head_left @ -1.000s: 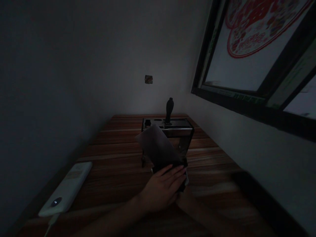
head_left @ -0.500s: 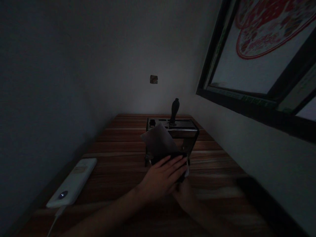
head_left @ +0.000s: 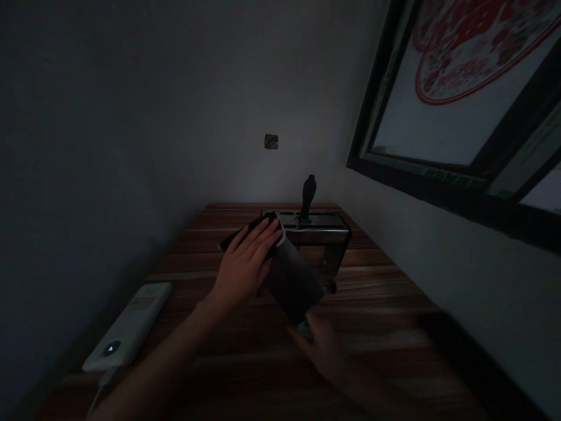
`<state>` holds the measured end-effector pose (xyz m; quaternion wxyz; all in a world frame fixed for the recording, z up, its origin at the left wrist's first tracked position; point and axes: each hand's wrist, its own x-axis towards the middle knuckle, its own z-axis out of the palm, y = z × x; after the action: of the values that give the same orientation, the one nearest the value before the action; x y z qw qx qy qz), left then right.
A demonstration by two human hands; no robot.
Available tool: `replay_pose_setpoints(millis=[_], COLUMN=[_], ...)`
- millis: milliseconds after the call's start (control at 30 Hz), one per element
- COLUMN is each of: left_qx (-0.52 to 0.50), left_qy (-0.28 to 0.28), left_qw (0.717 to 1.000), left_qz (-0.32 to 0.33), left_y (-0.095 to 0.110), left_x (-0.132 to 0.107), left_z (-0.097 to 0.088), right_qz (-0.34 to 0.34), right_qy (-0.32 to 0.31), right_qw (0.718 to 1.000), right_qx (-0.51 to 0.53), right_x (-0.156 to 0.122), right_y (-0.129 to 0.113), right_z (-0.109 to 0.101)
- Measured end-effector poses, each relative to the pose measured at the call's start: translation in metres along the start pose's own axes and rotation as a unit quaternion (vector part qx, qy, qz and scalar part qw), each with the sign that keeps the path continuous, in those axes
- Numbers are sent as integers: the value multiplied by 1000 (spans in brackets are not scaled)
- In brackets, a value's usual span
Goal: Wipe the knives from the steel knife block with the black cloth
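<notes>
The room is very dim. My right hand (head_left: pixel 325 349) grips the handle of a broad cleaver (head_left: pixel 294 282), whose blade slants up and to the left above the wooden table (head_left: pixel 385 292). At the blade's far end, my left hand (head_left: pixel 244 264) presses a dark cloth (head_left: pixel 233 237) against the blade, fingers together over the cloth. Just behind the blade stands a metal knife rack (head_left: pixel 329 235) with one black knife handle (head_left: pixel 308 196) sticking up out of it.
A white power bank (head_left: pixel 129 324) with a small lit indicator and a cable lies at the table's left edge. Walls close in on the left and far sides. A dark-framed window (head_left: pixel 460 105) with a red paper decoration is on the right wall. A small fitting (head_left: pixel 271 141) is on the far wall.
My left hand slid with the cloth up along the blade, from near the handle to the blade's far end. The blade now shows below my left hand.
</notes>
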<state>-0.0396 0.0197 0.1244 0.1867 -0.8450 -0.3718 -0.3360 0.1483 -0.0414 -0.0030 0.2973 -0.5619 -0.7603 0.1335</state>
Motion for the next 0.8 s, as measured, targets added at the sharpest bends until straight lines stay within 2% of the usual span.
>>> replay_pose_setpoints(millis=[67, 133, 233, 300, 433, 533, 800], left_qx=[-27, -59, -109, -143, -200, -238, -300], left_qy=[27, 69, 125, 143, 158, 143, 126], left_qw=[998, 989, 952, 930, 917, 914, 898], left_qz=[-46, -120, -258, -308, -306, -296, -297], left_y=[-12, -24, -39, -43, -39, -27, 2], left_x=[1, 1, -1, -2, 1, 3, 1], left_z=[-4, -9, -18, -24, -31, -36, -43], right_qz=[9, 8, 4, 18, 35, 38, -32], right_qy=[0, -1, 5, 13, 32, 46, 82], right_qw=[1000, 1000, 1000, 1000, 998, 996, 994], right_qx=[-8, -8, 4, 5, 36, 61, 64], right_x=[0, 1, 2, 2, 0, -2, -4], right_y=[0, 0, 1, 0, -1, -1, 5], right_z=[0, -1, -2, -2, 0, 0, 3])
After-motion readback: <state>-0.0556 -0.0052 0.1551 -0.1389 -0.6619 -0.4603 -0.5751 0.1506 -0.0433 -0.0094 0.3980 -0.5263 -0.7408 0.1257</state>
